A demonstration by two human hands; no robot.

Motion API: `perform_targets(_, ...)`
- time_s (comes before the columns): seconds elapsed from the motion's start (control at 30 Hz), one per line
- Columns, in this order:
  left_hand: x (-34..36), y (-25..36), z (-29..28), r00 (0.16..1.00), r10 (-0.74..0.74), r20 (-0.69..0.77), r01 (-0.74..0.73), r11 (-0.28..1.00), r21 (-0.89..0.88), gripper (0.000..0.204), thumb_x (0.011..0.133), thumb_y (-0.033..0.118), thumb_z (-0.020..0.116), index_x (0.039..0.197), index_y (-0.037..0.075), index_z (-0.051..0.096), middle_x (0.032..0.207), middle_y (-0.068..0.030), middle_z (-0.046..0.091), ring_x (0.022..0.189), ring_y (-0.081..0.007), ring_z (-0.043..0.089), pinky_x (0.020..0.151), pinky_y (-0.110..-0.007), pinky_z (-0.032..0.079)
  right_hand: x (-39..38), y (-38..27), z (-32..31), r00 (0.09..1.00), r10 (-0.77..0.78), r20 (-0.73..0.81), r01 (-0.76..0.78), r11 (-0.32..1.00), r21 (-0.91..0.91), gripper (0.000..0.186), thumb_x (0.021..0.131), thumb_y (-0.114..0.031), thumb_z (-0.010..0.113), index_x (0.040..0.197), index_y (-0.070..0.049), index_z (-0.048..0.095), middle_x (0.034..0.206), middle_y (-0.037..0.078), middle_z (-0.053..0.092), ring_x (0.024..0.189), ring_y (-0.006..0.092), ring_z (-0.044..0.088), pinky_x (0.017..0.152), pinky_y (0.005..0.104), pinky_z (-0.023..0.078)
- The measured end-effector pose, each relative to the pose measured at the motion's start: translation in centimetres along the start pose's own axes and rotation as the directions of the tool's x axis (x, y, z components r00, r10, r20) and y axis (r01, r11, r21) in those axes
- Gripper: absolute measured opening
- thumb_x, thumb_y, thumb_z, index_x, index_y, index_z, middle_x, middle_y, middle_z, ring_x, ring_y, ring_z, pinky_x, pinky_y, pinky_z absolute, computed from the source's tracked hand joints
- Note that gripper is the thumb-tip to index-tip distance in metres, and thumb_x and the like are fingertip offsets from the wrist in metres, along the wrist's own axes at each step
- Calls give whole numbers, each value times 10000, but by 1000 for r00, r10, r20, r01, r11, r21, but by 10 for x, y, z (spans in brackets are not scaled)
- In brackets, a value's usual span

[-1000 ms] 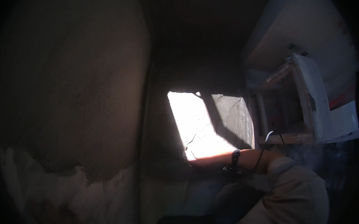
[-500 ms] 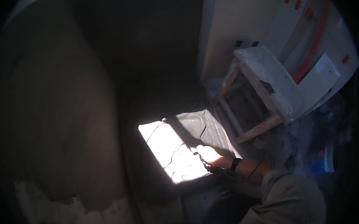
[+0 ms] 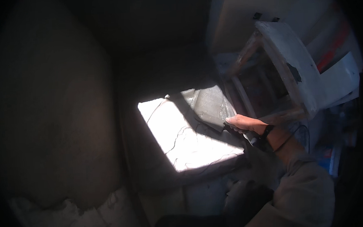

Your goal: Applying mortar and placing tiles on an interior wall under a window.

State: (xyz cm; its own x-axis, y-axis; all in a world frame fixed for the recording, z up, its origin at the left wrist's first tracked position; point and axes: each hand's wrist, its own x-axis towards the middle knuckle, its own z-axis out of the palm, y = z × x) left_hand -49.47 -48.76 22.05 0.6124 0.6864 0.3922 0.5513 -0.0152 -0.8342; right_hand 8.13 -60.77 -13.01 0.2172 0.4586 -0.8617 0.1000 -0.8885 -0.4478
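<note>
My right hand [image 3: 245, 123], with a dark band at the wrist, comes in from the lower right and is closed. It seems to hold a flat grey trowel [image 3: 210, 122]; glare and shadow blur its outline, and the fingers cover most of its handle. The blade lies at the near edge of a smooth grey patch of what looks like wet mortar [image 3: 211, 101] on the floor. Beside it, a cracked or creased surface [image 3: 172, 134] glares white in a sunlit patch. My left hand is not in view.
A worn wooden stool [image 3: 293, 58] lies tipped at the right, with white panels [image 3: 342, 78] behind it. A grey-coated wall [image 3: 67, 119] rises at the left, its lower part [image 3: 51, 217] paler and rough. A blue and white bucket [image 3: 334, 161] stands lower right in shadow.
My right hand has moved right and away from me, out of the bright patch to the edge of the grey one. The view has shifted, so the surroundings sit higher in it.
</note>
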Motion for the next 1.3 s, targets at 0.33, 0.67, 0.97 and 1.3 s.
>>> perform_targets(0.33, -1, 2, 6, 1000, -29, 1, 29, 999, -14, 401, 894, 498, 527, 1075, 149, 607, 1261, -124, 537, 1165, -405, 488, 931, -506, 416, 40, -61, -6, 591, -628, -507, 399, 773, -492, 540, 929, -528, 438, 754, -34, 573, 680, 170, 615, 632, 326, 620, 599, 434, 473)
perform_targets(0.67, -8, 2, 17, 1000, -10, 13, 10, 1000, 24, 418, 882, 539, 521, 1083, 181, 599, 1248, -97, 538, 1172, -388, 471, 942, -513, 362, 90, -164, 63, 941, -172, 293, 294, 844, -449, 492, 942, -536, 392, 695, -117, 462, 573, -24, 411, 455, 84, 382, 417, 264, 308)
perform_targets(0.97, -29, -14, 30, 990, 49, 134, -51, 999, 14, 473, 936, 334, 515, 1341, 97, 451, 1385, -156, 440, 1285, -388, 396, 1009, -558, 344, -36, -18, 68, 935, -333, 122, 314, 617, -721, 463, 929, -455, 476, 862, -14, 603, 780, 223, 633, 769, 389, 621, 643, 452, 475)
perform_targets(1.3, -43, -8, 30, 987, -107, 120, 119, 987, -103, 502, 852, 311, 623, 1307, 141, 499, 1394, -90, 454, 1287, -337, 408, 1049, -499, 334, 6, -34, 284, 914, -299, 275, 370, 891, -262, 557, 997, -462, 306, 993, -14, 638, 861, 275, 638, 833, 401, 630, 743, 454, 492)
